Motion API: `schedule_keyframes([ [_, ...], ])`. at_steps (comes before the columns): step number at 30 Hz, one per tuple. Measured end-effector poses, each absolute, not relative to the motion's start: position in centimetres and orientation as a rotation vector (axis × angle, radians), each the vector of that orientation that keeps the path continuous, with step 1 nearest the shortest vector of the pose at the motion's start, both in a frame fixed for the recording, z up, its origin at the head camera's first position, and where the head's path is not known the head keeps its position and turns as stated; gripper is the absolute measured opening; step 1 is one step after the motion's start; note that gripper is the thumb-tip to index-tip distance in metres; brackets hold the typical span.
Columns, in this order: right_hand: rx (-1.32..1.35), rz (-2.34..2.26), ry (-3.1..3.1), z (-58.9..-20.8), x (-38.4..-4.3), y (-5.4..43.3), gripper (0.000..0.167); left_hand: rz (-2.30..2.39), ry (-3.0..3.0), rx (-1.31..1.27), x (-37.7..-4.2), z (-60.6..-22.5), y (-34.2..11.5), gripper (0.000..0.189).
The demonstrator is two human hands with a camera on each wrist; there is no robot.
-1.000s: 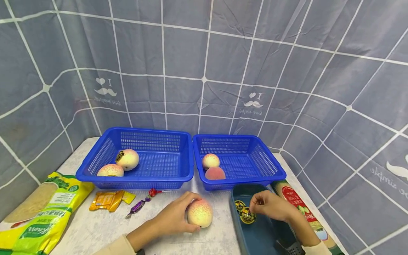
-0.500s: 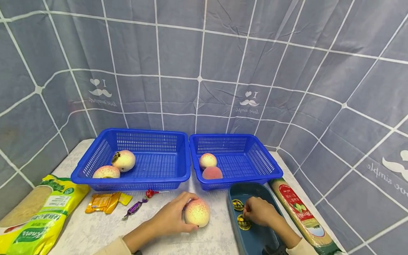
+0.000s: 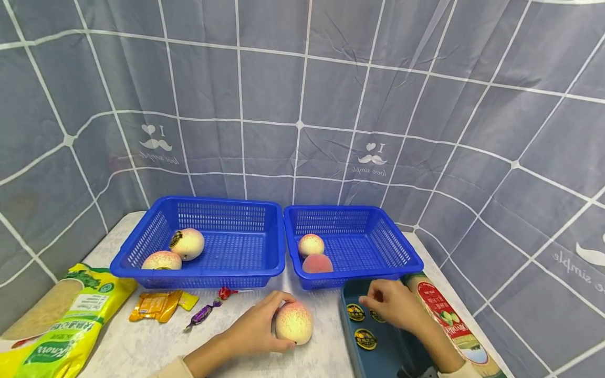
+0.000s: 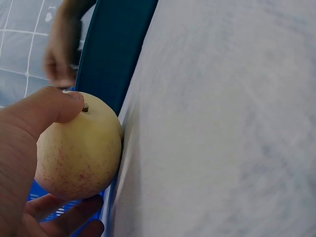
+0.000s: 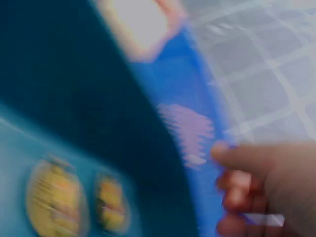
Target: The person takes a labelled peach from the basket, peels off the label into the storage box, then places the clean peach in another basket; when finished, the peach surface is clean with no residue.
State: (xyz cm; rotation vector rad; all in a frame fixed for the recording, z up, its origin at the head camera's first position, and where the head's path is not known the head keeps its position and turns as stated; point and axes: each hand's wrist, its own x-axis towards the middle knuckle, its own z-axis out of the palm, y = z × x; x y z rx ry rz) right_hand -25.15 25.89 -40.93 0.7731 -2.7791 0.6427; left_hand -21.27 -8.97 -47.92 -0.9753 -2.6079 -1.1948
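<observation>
A pale yellow peach with a red blush (image 3: 294,323) is gripped at its left side by my left hand (image 3: 255,329). The left wrist view shows the thumb beside the stem of the peach (image 4: 81,153) and the fingers around its lower side. My right hand (image 3: 394,304) is over the far part of a dark teal tray (image 3: 347,341), fingers loosely curled with nothing visible in them. Round black-and-gold stickers lie in the tray: a left one (image 3: 356,312), a nearer one (image 3: 366,339), and one (image 3: 377,315) partly covered by the right hand.
Two blue plastic baskets, a left one (image 3: 198,281) and a right one (image 3: 352,275), stand behind, each holding two peaches. A yellow Knorr bag (image 3: 71,325), orange-wrapped snack (image 3: 156,306) and lollipop (image 3: 204,313) lie left. A red-labelled packet (image 3: 444,310) lies beyond the tray.
My right hand has lifted and moved slightly away from the nearer stickers, and three stickers now show in the tray. My left hand keeps hold of the peach in the same place.
</observation>
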Motion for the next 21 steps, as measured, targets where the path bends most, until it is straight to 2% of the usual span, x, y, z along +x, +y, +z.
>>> schedule_keyframes([
  [3, 0.866, 0.775, -2.537, -39.5, -27.1, 28.4, 0.011, -1.203, -2.606, -0.971, -21.2, -48.1, -8.8, 0.073],
  [8, 0.743, 0.716, -2.513, -39.2, -31.1, 33.5, 0.053, -1.287, -2.54, -0.94, -21.1, -47.7, -8.5, 0.07],
  [11, 0.663, 0.732, -2.629, -40.0, -32.5, 36.0, 0.065, -1.372, -2.461, -0.958, -21.0, -46.2, -8.2, 0.07],
  [16, 0.6, 0.916, -2.708, -41.3, -33.2, 37.9, 0.06, -1.457, -2.35, -0.984, -22.3, -41.0, -7.2, 0.072],
  [21, 0.566, 1.06, -2.71, -42.0, -33.2, 38.2, 0.054, -1.576, -2.347, -0.965, -27.3, -35.9, -4.9, 0.068],
])
